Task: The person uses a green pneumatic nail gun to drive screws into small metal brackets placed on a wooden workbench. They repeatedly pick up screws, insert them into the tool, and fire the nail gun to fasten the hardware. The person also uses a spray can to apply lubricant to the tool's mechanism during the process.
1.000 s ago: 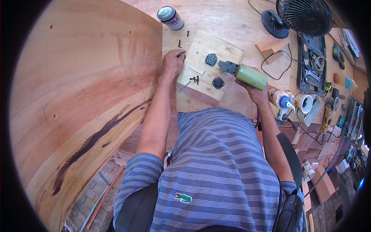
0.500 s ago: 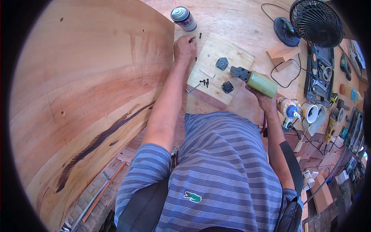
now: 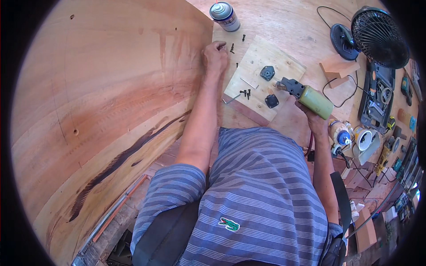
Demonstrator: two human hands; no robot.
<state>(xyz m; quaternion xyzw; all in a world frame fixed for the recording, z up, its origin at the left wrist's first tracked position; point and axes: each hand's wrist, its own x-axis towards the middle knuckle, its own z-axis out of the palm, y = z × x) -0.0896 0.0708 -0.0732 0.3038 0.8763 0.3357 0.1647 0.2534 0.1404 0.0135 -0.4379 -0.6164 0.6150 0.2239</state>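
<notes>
My right hand [image 3: 316, 120] grips a green cylindrical tool [image 3: 317, 102] with a dark metal head [image 3: 292, 87], tilted over the board's right side. My left hand [image 3: 215, 57] rests at the edge of the upright wood panel, fingers curled in; what they hold, if anything, is hidden. Just right of it lie black screws [image 3: 232, 48], with another screw [image 3: 243, 37] farther off. On the pale plywood board [image 3: 254, 52] are two dark caps, one with its inner side up [image 3: 267, 73] and a black one [image 3: 271, 101], several bolts [image 3: 245, 93] and two hex keys [image 3: 249, 83].
A tall wood panel [image 3: 111, 80] walls off the left. A spray can [image 3: 225, 17] stands beyond my left hand. To the right are a black fan [image 3: 379, 37], a wood block [image 3: 339, 68], an opened tool case [image 3: 377, 95], a blue-topped bottle [image 3: 341, 133] and a white tub [image 3: 364, 139].
The whole view has shifted, so things sit farther right. My left hand has drawn left toward the panel, and screws beside it are now uncovered. My right hand still holds the green tool.
</notes>
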